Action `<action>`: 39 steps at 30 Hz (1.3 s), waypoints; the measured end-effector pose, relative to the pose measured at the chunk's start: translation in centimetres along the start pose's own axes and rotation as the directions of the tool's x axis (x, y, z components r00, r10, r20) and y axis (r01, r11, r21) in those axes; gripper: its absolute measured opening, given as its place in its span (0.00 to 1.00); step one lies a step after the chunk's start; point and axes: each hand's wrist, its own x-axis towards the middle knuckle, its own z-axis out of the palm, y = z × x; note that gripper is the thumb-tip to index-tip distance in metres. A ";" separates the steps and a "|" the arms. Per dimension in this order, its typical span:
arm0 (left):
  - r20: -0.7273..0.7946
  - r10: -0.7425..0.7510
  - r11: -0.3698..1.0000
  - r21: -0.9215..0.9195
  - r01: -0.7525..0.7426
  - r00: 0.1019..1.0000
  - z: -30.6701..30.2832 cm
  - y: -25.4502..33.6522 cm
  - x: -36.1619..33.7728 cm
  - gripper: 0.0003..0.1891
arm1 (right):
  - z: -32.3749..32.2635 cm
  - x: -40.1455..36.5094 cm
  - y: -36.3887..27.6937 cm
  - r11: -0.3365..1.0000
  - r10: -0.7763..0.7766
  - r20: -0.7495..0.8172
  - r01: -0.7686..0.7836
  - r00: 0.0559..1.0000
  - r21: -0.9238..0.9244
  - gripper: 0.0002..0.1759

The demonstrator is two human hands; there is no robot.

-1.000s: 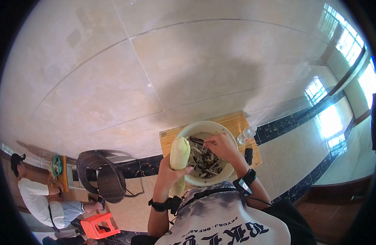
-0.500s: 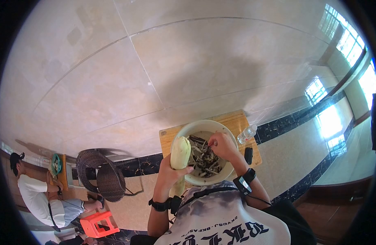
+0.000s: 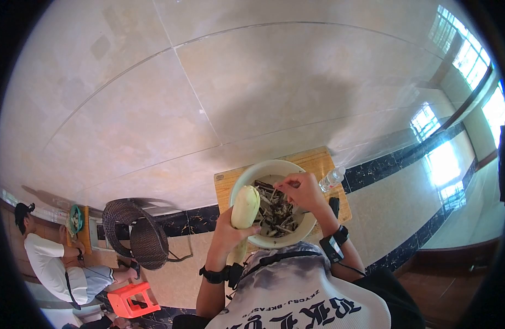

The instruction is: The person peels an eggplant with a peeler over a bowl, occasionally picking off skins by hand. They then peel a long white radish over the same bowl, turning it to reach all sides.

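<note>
My left hand (image 3: pixel 229 233) is wrapped round a long, pale yellow-green vegetable (image 3: pixel 245 208), held upright, that looks like a lotus root. Its rounded end points up beside the bowl's left rim, and its lower part continues beneath the hand. My right hand (image 3: pixel 303 192) hovers over the right side of a large cream-coloured bowl (image 3: pixel 242 181). Thumb and fingers are pinched together there; I cannot tell what is between them. Inside the bowl lies a heap of dark brown and whitish strips (image 3: pixel 280 216).
The bowl stands on a small wooden table (image 3: pixel 307 159) by the tiled wall. To its right are a clear plastic bottle (image 3: pixel 332 179) and a black object (image 3: pixel 333 206). Leftward stand a dark woven chair (image 3: pixel 148 244), an orange stool (image 3: pixel 133 300) and a seated person (image 3: pixel 49 268) at another table.
My right hand has risen slightly out of the bowl, moving up and toward the bowl's far right rim. The vegetable in my left hand has shifted slightly to the right.
</note>
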 end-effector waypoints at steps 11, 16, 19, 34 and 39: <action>0.227 -0.056 0.990 -0.112 0.083 0.972 0.8 -0.3 -0.6 0.33 | -2.2 -1.0 -7.1 0.294 -0.040 -0.037 0.047 0.999 0.955 0.02; 0.330 0.027 0.996 -0.086 0.002 0.944 1.1 0.0 -1.0 0.31 | -0.7 -1.1 -8.6 0.390 0.084 -0.130 0.088 0.988 0.917 0.04; 0.376 0.028 0.998 -0.055 -0.008 0.926 0.7 -0.6 -1.5 0.32 | -0.8 -1.3 -8.8 0.433 0.146 -0.193 0.113 0.970 0.894 0.05; 0.275 0.090 0.995 0.021 -0.099 0.957 0.5 0.4 -1.1 0.38 | -3.1 -1.9 -7.9 0.372 0.160 -0.196 0.125 0.967 0.920 0.08; 0.312 0.083 0.989 0.089 -0.116 0.947 0.7 0.1 -1.1 0.37 | -0.9 -2.4 -9.0 0.415 0.196 -0.163 0.069 0.967 0.907 0.08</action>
